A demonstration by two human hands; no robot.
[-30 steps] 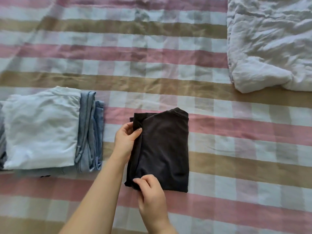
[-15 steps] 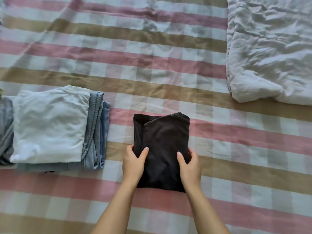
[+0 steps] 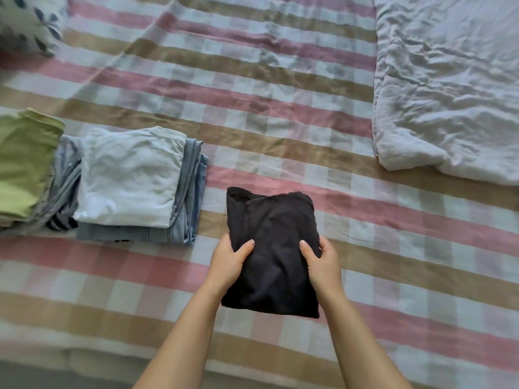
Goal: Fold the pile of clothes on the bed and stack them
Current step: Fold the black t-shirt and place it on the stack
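Underneath: checked bedsheet (image 3: pixel 280 108), white duvet (image 3: pixel 449 94) far right.

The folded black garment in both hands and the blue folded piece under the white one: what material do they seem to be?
Folded black garment: likely soft matte knit; it sags and creases. Blue folded piece: probably denim, with visible diagonal weave and thick layered edges.
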